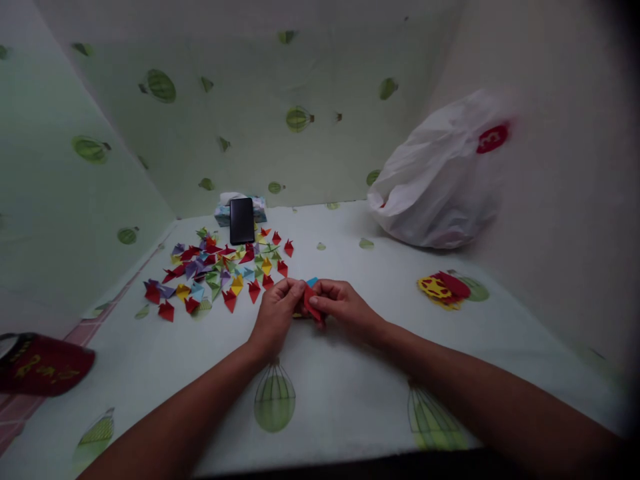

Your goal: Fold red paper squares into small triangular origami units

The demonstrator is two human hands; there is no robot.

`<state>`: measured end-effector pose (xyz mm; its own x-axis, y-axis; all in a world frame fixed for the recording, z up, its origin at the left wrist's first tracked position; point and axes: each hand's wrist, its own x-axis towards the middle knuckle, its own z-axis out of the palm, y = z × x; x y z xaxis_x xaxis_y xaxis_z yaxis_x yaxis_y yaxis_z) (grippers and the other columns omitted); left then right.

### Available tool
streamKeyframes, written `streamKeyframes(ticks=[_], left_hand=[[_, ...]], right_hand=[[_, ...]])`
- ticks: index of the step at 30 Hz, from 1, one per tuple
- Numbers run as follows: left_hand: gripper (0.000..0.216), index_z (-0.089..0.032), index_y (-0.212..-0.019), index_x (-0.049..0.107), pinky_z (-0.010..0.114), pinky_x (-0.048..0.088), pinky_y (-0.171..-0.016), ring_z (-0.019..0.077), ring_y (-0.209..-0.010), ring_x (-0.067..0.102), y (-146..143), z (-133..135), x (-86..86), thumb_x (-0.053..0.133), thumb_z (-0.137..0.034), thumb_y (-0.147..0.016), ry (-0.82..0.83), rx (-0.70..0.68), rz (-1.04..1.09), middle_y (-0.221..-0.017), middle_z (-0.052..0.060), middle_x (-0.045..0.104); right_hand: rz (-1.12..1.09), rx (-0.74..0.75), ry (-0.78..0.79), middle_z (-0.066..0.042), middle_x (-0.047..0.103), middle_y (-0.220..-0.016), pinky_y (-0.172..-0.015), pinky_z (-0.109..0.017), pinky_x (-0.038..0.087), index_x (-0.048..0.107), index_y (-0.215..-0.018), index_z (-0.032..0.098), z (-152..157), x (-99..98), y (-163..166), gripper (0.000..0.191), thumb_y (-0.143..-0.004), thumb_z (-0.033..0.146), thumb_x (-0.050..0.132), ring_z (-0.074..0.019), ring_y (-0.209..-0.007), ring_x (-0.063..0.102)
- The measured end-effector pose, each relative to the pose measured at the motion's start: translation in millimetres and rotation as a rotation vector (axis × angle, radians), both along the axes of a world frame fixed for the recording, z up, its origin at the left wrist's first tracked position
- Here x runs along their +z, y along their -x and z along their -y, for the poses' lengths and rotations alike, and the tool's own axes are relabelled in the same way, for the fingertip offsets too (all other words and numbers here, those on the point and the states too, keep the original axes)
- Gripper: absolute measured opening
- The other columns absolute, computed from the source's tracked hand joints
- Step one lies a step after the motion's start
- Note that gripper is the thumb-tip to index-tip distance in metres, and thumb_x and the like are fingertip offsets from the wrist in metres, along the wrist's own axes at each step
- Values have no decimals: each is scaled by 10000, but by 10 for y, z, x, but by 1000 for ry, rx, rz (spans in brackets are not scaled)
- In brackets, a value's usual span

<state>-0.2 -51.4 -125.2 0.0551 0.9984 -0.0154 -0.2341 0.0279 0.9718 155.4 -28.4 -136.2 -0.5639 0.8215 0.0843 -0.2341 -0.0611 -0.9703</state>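
Both of my hands meet over the middle of the table, working on a small piece of red folded paper (pixel 311 303). My left hand (pixel 278 308) pinches its left side between thumb and fingers. On the other side, my right hand (pixel 346 305) has its thumb pressed against the paper, fingers curled behind. A bit of blue paper (pixel 313 282) shows just above the red piece, between the hands; what it belongs to is hidden. To the left of my left hand lies a spread of folded paper cranes (pixel 215 272) in red, purple, green, yellow and blue.
A black phone (pixel 242 221) leans on a tissue box (pixel 223 215) behind the cranes. At the back right stands a stuffed white plastic bag (pixel 435 180). Red and yellow cut-out pieces (pixel 440 291) lie on the right. A red can (pixel 47 364) is at the left edge.
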Motion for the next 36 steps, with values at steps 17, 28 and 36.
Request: streamKeyframes(ticks=[17,28,36], left_hand=[[228,-145,-789,645,208,456,-571,93,-579,559,23,-30,-7,711,-363,-799,-14,29,-171,-642,-21,624],[204,-150,-753,649,227,462,-599,110,-599,586,21,-32,31,745,-330,-764,-78,48,-200,-648,-12,647],[179,-158,-789,642,210,443,-564,91,-583,546,2,-22,-2,718,-320,-795,-43,37,-153,-688,-16,627]], right_hand=[[57,-170,23,24,623,-620,-497,-233,484,566,-762,166,-44,-11,4,295,-813,426,695,-95,-490,587],[68,-217,-44,16,643,-643,-503,-233,471,568,-763,173,-28,-7,3,258,-835,396,677,-92,-505,579],[73,-293,-102,44,598,-632,-499,-244,450,538,-878,197,9,59,2,178,-844,329,652,-105,-518,564]])
